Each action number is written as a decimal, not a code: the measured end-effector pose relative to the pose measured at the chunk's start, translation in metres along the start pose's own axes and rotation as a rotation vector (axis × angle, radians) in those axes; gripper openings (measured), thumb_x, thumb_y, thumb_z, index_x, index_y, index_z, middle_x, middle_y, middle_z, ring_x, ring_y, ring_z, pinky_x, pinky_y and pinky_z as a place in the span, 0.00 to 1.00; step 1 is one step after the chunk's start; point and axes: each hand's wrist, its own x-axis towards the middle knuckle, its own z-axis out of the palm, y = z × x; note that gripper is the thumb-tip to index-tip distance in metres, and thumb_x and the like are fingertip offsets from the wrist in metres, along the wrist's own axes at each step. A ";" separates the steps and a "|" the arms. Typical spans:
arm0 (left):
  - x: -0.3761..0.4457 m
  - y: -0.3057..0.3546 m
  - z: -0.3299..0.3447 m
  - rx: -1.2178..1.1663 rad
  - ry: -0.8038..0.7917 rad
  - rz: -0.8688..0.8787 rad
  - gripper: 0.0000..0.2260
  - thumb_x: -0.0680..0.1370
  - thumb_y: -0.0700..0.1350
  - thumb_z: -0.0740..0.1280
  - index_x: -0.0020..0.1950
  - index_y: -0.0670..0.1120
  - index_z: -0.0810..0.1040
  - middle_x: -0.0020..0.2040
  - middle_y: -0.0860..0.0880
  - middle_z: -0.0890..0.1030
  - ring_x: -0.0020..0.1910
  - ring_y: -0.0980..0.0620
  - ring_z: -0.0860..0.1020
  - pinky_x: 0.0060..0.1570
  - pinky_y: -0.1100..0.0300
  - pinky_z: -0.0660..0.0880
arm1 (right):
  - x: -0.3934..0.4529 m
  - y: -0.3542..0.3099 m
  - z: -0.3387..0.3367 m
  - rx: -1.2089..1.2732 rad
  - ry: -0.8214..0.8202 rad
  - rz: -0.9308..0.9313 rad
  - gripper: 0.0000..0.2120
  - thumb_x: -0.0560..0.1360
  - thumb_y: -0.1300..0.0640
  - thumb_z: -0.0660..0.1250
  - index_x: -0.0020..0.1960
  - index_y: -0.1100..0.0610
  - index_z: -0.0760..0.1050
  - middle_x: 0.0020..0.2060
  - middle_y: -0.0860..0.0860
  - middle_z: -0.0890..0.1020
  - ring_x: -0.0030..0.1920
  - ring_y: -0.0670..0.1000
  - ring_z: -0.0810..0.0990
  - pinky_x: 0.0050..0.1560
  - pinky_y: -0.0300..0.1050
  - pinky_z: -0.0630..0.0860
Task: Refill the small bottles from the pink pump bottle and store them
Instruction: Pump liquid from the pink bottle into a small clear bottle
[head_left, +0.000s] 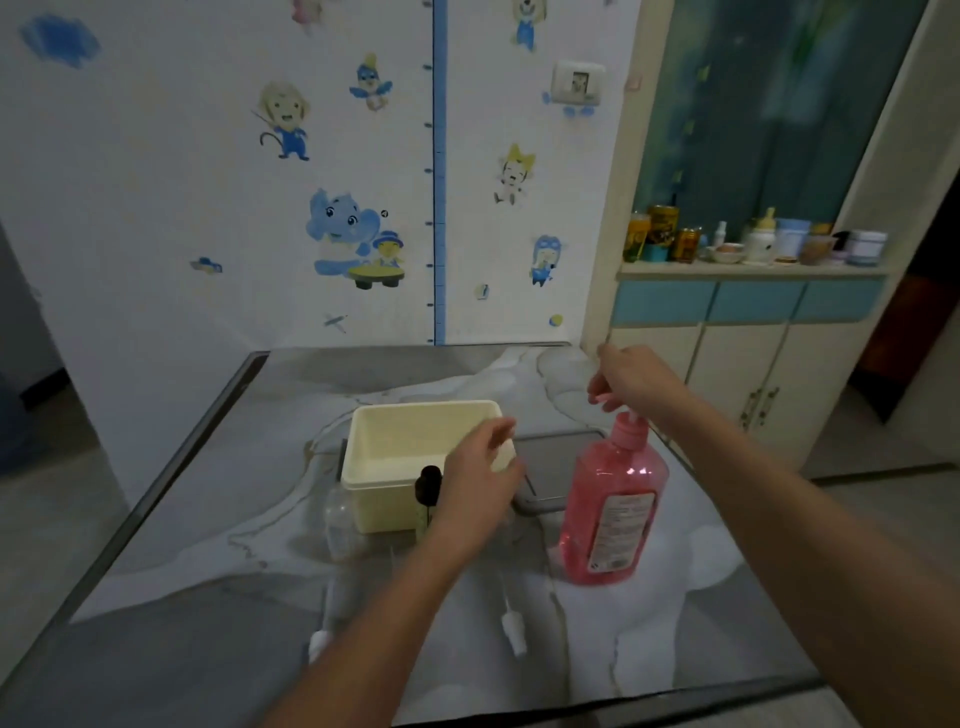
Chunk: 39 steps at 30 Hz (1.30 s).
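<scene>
Here the pink pump bottle (613, 514) stands upright on the table (208, 519), towards its right side, full of pink liquid with a printed label facing the camera. The right hand (631, 382) sits over the pump head (621, 410), fingers curled down around the nozzle. The left hand (480, 480) reaches forward in front of the cream-coloured box (421, 457) (a plain open tub, lid off), and its fingers bend around something small at the box's near right corner; what it grips is hidden by the hand itself, so it cannot be told whether it holds a bottle. Just left of that hand a dark dropper cap (429, 483) rises on a small bottle standing against the box's front wall. A small clear bottle (340, 525) stands at the box's near left corner, touching or nearly touching it. Two white pump tops with thin tubes lie flat on the table nearer the person, one (511, 623) below the left forearm's right side and one (319, 642) to its left. A grey tray (550, 467) lies between box and pink bottle.
</scene>
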 end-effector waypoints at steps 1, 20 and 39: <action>-0.008 -0.013 0.005 0.038 -0.004 -0.045 0.20 0.75 0.40 0.69 0.67 0.49 0.72 0.65 0.51 0.76 0.63 0.55 0.73 0.60 0.65 0.72 | -0.001 0.002 0.002 0.012 0.006 0.023 0.24 0.76 0.50 0.51 0.41 0.64 0.80 0.37 0.55 0.85 0.39 0.58 0.83 0.37 0.42 0.74; -0.026 -0.054 0.029 0.121 0.035 0.029 0.22 0.73 0.43 0.72 0.66 0.52 0.74 0.56 0.57 0.76 0.55 0.59 0.75 0.51 0.75 0.68 | -0.009 0.009 0.002 0.237 -0.013 0.195 0.14 0.74 0.65 0.57 0.32 0.61 0.74 0.36 0.58 0.82 0.37 0.56 0.79 0.44 0.48 0.76; 0.019 0.003 0.021 0.178 0.013 0.414 0.22 0.73 0.50 0.72 0.66 0.50 0.75 0.52 0.56 0.77 0.48 0.64 0.75 0.47 0.74 0.70 | -0.015 0.003 0.001 0.220 -0.191 0.222 0.13 0.79 0.65 0.57 0.39 0.66 0.75 0.59 0.63 0.78 0.28 0.52 0.78 0.17 0.30 0.69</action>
